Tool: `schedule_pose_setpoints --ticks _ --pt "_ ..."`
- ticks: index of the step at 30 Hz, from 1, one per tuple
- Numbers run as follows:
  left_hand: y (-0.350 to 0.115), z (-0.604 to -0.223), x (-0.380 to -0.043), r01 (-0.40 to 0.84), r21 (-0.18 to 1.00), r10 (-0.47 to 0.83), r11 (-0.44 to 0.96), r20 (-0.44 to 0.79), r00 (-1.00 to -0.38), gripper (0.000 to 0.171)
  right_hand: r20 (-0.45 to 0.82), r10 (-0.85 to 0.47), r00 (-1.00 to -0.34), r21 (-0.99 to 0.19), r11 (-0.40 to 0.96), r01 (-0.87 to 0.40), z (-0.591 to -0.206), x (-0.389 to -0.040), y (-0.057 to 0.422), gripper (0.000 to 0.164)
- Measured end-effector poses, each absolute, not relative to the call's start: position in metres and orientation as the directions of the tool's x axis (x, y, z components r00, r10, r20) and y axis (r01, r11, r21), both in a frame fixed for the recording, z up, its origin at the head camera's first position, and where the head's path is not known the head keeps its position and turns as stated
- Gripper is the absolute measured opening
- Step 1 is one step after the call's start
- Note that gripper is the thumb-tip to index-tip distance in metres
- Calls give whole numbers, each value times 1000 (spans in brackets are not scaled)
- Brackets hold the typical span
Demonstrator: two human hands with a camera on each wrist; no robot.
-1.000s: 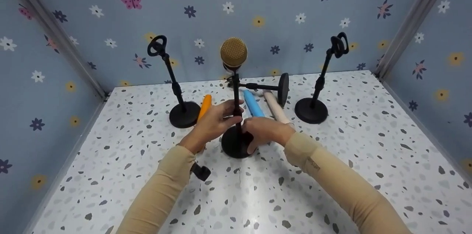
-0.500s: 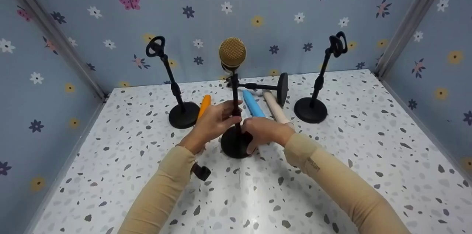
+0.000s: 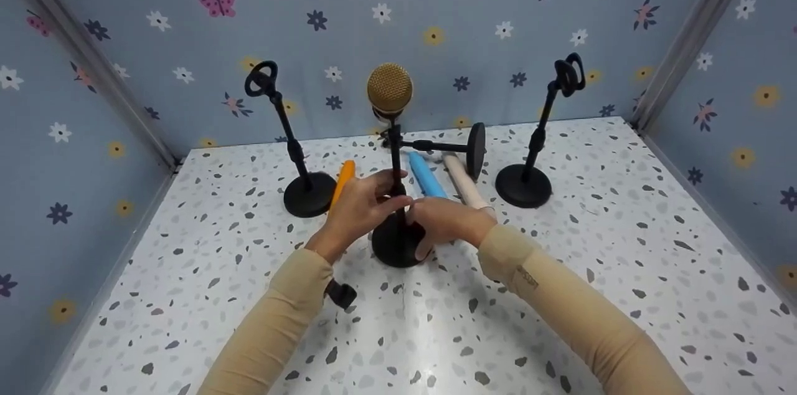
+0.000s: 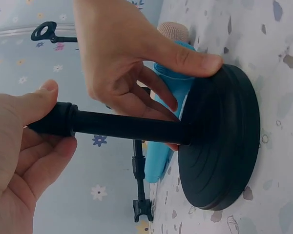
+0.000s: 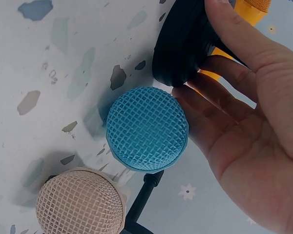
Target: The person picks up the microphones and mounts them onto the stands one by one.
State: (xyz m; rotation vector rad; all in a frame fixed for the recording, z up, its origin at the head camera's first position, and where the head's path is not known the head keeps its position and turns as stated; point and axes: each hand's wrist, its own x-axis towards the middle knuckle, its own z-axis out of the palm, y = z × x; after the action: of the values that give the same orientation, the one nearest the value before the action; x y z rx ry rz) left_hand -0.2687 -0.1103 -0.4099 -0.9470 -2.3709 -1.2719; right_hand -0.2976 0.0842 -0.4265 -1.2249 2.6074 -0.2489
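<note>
A black desk microphone stand (image 3: pixel 396 158) is upright in the middle of the head view, a gold-headed microphone (image 3: pixel 390 87) in its top. My left hand (image 3: pixel 358 208) grips the stand's pole at the collar, thumb on one side and curled fingers on the other, as the left wrist view shows. Lower down, my right hand (image 3: pixel 445 218) holds the round base (image 4: pixel 224 146), with its thumb on the rim and its fingers around the far side. Right beside those fingers lies a blue microphone (image 5: pixel 147 129).
Two black stands with bare clips, one left (image 3: pixel 308 192) and one right (image 3: pixel 524 186), stand upright. Behind, another stand (image 3: pixel 436 146) lies on its side. An orange microphone (image 3: pixel 344 180) and a beige microphone (image 3: pixel 464 180) lie on the speckled table (image 3: pixel 249 295). Flowered walls enclose it.
My left thumb has shifted slightly to the right across the pole. Both hands otherwise keep their places on the stand, and the head view has drifted very slightly.
</note>
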Motion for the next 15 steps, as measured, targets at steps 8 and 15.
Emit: schedule_pose_setpoints --ticks 8,15 --pt "-112 -411 -264 577 776 438 256 438 -785 28 -161 -776 -609 -243 630 -738 -427 -297 85 39" --pt "-110 -416 -263 536 812 372 231 435 -820 26 -164 -767 -621 -246 641 -727 -426 -297 85 39"
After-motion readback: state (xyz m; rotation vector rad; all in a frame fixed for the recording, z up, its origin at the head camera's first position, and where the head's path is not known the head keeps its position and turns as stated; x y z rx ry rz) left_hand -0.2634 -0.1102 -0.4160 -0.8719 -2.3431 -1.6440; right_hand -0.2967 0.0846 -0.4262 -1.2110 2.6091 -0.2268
